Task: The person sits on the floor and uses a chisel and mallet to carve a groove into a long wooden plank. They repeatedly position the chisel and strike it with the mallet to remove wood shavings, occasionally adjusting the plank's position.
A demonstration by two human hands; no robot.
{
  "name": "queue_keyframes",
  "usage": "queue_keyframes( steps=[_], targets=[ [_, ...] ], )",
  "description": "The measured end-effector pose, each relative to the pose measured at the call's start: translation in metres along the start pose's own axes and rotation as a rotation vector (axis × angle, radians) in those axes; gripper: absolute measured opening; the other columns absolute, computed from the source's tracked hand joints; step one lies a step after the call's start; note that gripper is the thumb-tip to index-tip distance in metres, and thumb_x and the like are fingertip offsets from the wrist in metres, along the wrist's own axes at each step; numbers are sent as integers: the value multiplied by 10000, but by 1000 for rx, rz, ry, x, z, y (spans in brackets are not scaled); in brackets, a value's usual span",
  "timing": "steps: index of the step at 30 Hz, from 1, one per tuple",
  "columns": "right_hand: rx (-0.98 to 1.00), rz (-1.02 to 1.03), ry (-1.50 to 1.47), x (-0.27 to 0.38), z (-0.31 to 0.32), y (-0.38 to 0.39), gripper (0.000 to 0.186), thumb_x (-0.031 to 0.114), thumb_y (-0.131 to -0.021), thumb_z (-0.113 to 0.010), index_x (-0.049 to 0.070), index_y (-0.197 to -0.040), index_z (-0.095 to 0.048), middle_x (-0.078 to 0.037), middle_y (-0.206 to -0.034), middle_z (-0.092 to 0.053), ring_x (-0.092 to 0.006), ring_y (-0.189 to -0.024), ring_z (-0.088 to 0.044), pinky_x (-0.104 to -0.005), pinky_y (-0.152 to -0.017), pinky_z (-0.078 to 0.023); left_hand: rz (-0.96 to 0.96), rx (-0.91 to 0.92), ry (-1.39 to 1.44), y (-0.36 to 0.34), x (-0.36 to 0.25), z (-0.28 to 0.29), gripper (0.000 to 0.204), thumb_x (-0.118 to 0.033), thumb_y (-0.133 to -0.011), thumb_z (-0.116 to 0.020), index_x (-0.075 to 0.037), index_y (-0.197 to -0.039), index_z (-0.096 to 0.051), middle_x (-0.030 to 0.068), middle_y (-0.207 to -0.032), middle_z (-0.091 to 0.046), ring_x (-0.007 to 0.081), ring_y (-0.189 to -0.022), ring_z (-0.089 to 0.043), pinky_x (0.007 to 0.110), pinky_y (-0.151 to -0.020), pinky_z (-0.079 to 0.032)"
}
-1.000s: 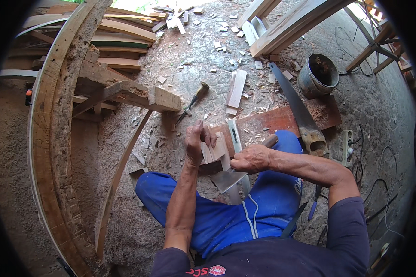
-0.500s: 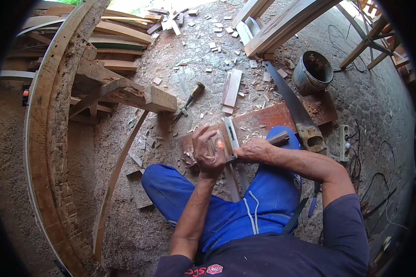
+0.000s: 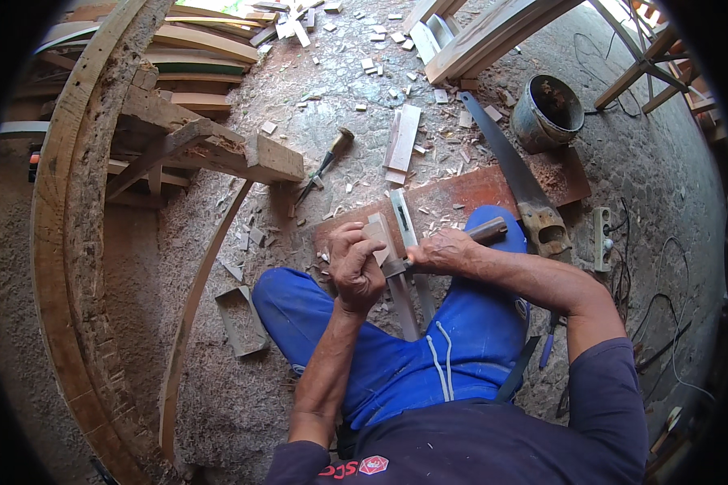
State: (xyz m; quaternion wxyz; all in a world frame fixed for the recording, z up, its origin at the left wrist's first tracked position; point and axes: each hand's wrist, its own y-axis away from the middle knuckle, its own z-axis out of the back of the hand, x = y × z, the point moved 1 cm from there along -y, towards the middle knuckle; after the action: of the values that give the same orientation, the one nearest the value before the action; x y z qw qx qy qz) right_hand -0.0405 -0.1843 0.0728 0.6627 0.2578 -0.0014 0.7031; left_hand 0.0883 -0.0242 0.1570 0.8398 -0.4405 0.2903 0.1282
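Wooden block (image 3: 376,234) clamped in left hand (image 3: 356,267) just left of chisel (image 3: 469,238), gripped by right hand (image 3: 438,252), long axis pointing at block.

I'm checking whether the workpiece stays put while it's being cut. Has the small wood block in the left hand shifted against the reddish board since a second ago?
Cannot tell. The left hand grips the small wood block over the reddish board in every picture, but the head camera moved.
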Motion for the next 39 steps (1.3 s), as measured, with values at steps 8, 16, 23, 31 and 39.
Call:
queue_keyframes(
  steps=[8, 16, 23, 31, 39],
  targets=[
    [-36, 12, 36, 4, 7, 3, 184, 273, -995, -543, 116, -1086, -570, -177, -821, -735, -388, -794, -753, -526, -665, -585, 661, 320, -107, -139, 112, -57, 275, -95, -784, -554, -149, -806, -823, 155, -790, -758, 310, -806, -741, 394, -775, -571],
    [14, 2, 47, 27, 21, -3, 210, 299, -1007, -541, 115, -1105, -570, -201, -882, -734, -396, -846, -750, -534, -702, -590, 808, 293, -16, -134, 186, -36, 298, -106, -785, -553, -175, -830, -840, 128, -853, -786, 257, -841, -760, 365, -811, -588],
    [-68, -122, 101, 35, 10, 18, 214, 273, -1010, -538, 62, -1026, -572, -199, -873, -724, -382, -831, -752, -516, -689, -600, -66, 102, -115, -61, 4, -13, 145, 2, -803, -629, -80, -859, -734, 118, -783, -627, 311, -790, -655, 388, -741, -524],
    [-17, -146, -64, 41, 25, 35, 377, 419, -1010, -604, 58, -1101, -543, -247, -905, -725, -443, -861, -722, -542, -722, -563, 0, -377, -182, -124, -26, 120, 189, 55, -965, -542, -19, -990, -713, 136, -860, -681, 262, -798, -691, 353, -712, -538],
    [-491, -433, -435, -33, 6, 32, 540, 367, -966, -671, -55, -1250, -489, -311, -1054, -691, -459, -832, -719, -512, -732, -572, 585, -869, 266, 11, 167, 60, 260, -20, -1040, -418, 60, -1101, -658, 134, -1082, -688, 205, -999, -688, 312, -914, -591]
  ],
)
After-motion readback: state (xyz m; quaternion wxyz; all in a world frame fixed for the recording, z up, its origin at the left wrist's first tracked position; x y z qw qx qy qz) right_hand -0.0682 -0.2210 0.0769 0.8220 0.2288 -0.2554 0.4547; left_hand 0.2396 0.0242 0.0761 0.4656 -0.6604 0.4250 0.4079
